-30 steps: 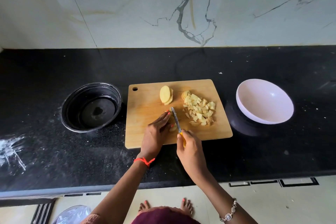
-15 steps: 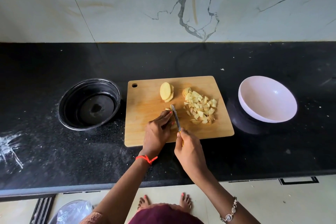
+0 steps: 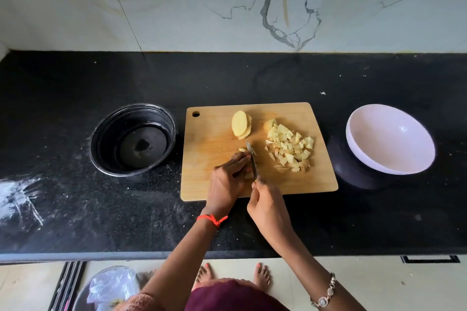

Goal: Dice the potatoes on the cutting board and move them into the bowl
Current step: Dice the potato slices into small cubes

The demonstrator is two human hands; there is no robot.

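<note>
Now dicing potato strips (image 3: 243, 150) on the cutting board (image 3: 209, 139), mid-tabletop (image 3: 379, 222).
Right grip (image 3: 267, 207) wraps the knife (image 3: 253, 163); left grip (image 3: 227, 179) pinches the potato strips just beside the blade: a slip could nick fingers (image 3: 238, 160).

Left hand (image 3: 228, 179) curled down, right hand (image 3: 267, 206) gripping

Single head-worn wide view, looking steeply down, close over the counter (image 3: 75, 209)
</note>
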